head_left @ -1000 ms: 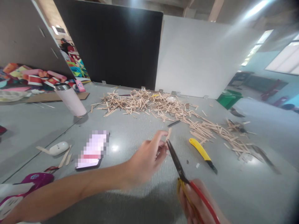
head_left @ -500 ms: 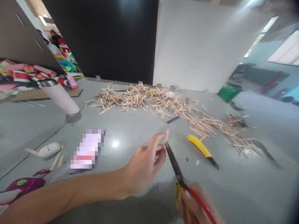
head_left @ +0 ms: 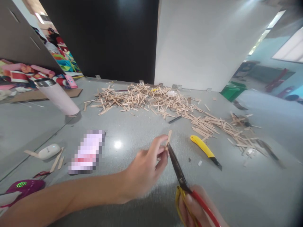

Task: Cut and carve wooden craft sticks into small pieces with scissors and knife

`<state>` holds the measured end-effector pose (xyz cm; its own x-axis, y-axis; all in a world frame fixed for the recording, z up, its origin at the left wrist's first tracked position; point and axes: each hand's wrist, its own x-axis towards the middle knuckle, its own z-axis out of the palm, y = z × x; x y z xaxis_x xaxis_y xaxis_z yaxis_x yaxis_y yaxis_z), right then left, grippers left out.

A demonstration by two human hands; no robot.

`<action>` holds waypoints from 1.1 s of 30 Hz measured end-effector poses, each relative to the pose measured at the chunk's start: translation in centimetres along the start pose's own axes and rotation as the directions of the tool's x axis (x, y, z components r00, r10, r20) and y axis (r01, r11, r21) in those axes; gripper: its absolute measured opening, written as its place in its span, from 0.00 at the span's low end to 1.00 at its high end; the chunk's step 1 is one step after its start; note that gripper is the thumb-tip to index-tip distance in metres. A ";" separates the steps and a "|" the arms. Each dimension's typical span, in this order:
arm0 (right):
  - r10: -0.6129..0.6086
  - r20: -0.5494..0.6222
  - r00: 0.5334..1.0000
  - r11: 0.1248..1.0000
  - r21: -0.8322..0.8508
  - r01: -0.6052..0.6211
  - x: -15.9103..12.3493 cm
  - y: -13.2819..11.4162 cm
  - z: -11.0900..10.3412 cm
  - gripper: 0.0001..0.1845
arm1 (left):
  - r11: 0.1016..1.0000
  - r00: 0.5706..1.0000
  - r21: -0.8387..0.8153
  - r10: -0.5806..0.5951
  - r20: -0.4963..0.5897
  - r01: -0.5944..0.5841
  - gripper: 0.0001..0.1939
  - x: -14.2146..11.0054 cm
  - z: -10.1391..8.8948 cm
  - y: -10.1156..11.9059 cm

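1. Scissors (head_left: 178, 170) with one red and one yellow handle sit in my right hand (head_left: 197, 206), fingers wrapped around the grips. From the head view, the only one I have, the blades point up and away from me, their tips meeting the wooden stick (head_left: 169, 135).

2. My left hand (head_left: 144, 168) pinches that stick between thumb and fingers, above the table (head_left: 132, 126), with its free end standing up past the fingertips. I cannot tell whether the blades have bitten into the wood.

3. Beyond my hands, a long heap of wooden sticks (head_left: 134, 98) spreads along the foot of the black panel (head_left: 106, 41) and white panel (head_left: 201, 44). The yellow utility knife (head_left: 202, 146) lies to the right of the scissors, and the phone (head_left: 88, 153) to the left of my left hand. A pale pink tumbler (head_left: 59, 98) stands farther back on the left.

4. I judge the step in hand to be working the scissor tips against the stick. From here, the next move calls for a firm left pinch, the blades lined up on the wood and the left fingertips clear of the cutting edges.
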<state>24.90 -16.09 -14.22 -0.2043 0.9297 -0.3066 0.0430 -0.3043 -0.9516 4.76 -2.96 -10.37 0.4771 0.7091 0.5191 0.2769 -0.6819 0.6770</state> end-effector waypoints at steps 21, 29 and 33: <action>0.218 -0.048 0.975 0.901 0.394 -0.182 -0.1 3.3 -1.5 0.35 | 0.992 0.984 -0.013 -0.126 0.124 0.128 0.15 1.2 -1.4 -0.2; 0.200 0.089 0.976 0.921 0.324 -0.218 0.6 3.5 -3.0 0.41 | 0.968 0.959 -0.124 -0.189 0.213 0.219 0.17 1.8 -2.0 -0.5; 0.177 0.147 0.973 0.945 0.252 -0.210 0.6 3.4 -3.4 0.30 | 0.949 0.947 -0.159 -0.236 0.218 0.273 0.15 2.1 -2.2 0.0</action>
<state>28.24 -15.89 -17.70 -0.3348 0.8204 -0.4635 -0.1625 -0.5348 -0.8292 3.97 -1.04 -8.16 0.5684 0.7932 0.2185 0.2605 -0.4254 0.8667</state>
